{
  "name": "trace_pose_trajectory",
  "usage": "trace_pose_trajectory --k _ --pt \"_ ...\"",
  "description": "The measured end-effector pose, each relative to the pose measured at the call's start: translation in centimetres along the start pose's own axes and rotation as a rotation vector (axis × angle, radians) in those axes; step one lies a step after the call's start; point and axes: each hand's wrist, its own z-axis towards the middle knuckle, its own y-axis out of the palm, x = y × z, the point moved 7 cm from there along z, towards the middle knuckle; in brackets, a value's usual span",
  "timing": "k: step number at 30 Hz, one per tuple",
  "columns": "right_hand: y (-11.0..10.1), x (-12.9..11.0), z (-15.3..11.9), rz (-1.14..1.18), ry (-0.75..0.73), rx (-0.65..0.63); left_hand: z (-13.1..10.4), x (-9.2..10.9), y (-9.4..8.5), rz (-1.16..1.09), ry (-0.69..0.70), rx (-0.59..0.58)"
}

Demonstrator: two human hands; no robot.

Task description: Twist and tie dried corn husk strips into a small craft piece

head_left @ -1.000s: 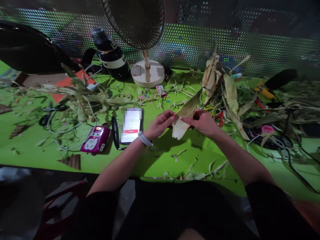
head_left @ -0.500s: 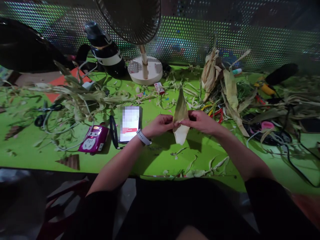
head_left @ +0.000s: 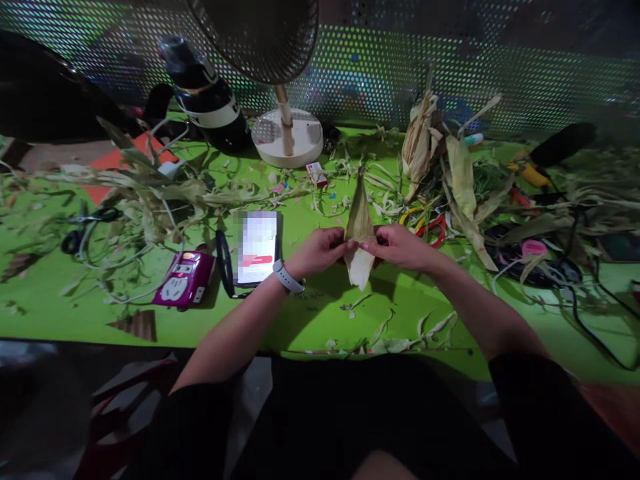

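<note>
One corn husk — left fingers and right fingers pinch it.

**Dim, uneven light; softened edges**

Green tabletop moderately lit; black clothing nearly lost. Phone screen glows white, partly pixelated. Soft shadows beneath left hand and right hand. Perforated panel speckled green. Wide-angle stretch, blur toward edges.

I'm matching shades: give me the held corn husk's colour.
The corn husk: olive-tan above, cream below; head view.
</note>
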Motion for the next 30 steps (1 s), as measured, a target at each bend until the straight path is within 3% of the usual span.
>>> trace_pose_trajectory --k 7,17,30 --pt "-0.3 -1.0 -0.2 -0.415 -0.075 0.062 -0.2 0.7 -0.3 0.234 0.041 0.056" --pt "0.5 -1.5 -0.4 -0.681 -0.048 0.113 -0.5 1.0 -0.1 0.437 0.0 0.081" --pt "2.7 -0.9 -0.5 -1.025 -0.045 0.136 -0.7 -0.2 2.1 0.711 -0.073 0.093"
